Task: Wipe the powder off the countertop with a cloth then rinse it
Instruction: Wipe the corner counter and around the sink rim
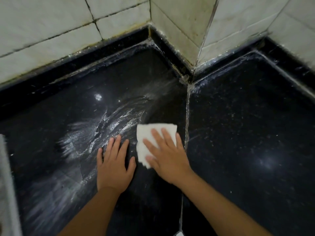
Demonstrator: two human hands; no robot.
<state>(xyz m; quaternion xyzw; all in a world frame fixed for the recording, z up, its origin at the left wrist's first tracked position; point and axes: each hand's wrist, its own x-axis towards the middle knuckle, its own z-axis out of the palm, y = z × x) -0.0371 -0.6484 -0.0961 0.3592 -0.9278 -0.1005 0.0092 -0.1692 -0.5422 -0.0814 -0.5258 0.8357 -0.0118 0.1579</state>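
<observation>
A folded white cloth (150, 133) lies flat on the black stone countertop (247, 133). My right hand (167, 155) presses down on the cloth with fingers spread over it. My left hand (114, 165) rests palm-down on the bare counter just left of the cloth, fingers apart, holding nothing. White powder (95, 133) is smeared in curved streaks left of and behind my left hand, and more faint smears run toward the front left.
White tiled walls (51, 34) border the counter at the back, with a tiled pillar corner (192, 31) jutting in. A grouted seam (187, 116) splits the counter just right of the cloth. A pale edge (5, 184) shows at the far left.
</observation>
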